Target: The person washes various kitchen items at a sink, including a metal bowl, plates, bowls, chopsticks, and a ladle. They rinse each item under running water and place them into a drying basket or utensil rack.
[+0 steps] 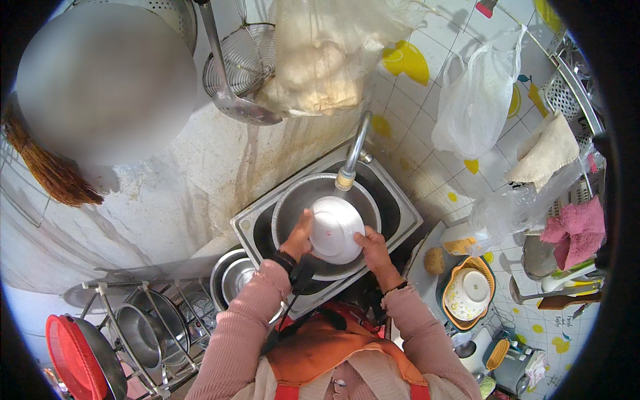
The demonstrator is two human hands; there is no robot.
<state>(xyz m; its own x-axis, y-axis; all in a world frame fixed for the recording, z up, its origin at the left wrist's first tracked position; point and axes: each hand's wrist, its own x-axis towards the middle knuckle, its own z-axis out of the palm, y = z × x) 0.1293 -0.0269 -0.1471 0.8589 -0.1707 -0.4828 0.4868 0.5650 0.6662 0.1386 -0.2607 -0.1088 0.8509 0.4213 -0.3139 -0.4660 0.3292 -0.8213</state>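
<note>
Both my hands hold a white plate (336, 230) over a wide metal basin (291, 202). My left hand (298, 235) grips its left edge, and my right hand (374, 246) grips the right edge with the thumb on its face. Water from the faucet (354, 152) reaches the plate's upper edge. The plate's underside seems turned up, as a ring and a small red mark show at its middle. The basin sits inside a stainless steel sink (400, 200).
Metal bowls (239, 277) stand left of the sink. A rack (145, 320) holds pans at lower left. On the right counter, a patterned bowl (467, 295) lies upside down in an orange basket (487, 267). A skimmer (245, 107) and plastic bags (472, 105) hang above.
</note>
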